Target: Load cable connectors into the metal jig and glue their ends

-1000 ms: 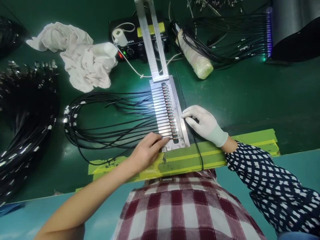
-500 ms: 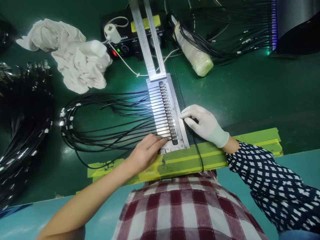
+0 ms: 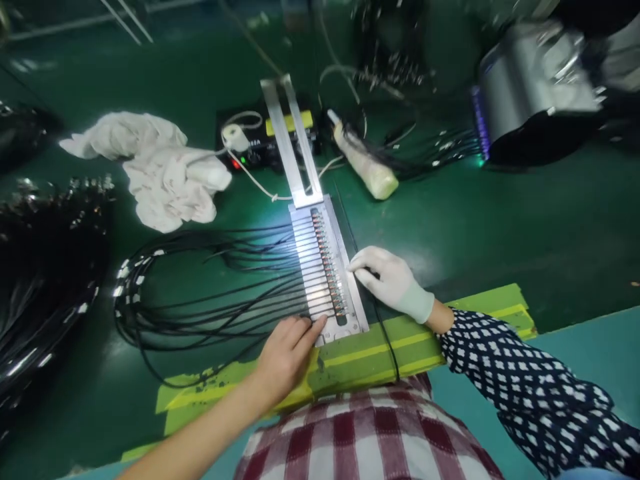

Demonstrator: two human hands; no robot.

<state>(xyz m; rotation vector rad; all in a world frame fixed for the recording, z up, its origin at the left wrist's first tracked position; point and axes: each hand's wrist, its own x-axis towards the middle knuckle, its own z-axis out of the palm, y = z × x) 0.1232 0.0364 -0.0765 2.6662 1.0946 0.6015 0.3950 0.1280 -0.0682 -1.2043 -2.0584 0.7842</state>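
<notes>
- We have the metal fixture (image 3: 340,267) lying on the green bench (image 3: 425,240), its near end by the yellow-green taped strip (image 3: 380,343).
- Along its slot we see a row of small connectors (image 3: 327,267), with black cables (image 3: 150,327) running leftward from them into a loop with white tags.
- Our bare left hand (image 3: 285,350) is at the fixture's near left corner, fingers bunched close; we cannot tell whether they pinch the nearest cable.
- Our gloved right hand (image 3: 393,280) has its thumb and forefinger tips at the fixture's right edge; we cannot tell whether they grip it.
- A single black cord (image 3: 385,333) runs down beside our right hand, across the strip.
- Beyond the fixture, we see a two-bar metal piece (image 3: 284,147) in front of a black control box (image 3: 257,159), with a crumpled white cloth (image 3: 165,193) to the left.
</notes>
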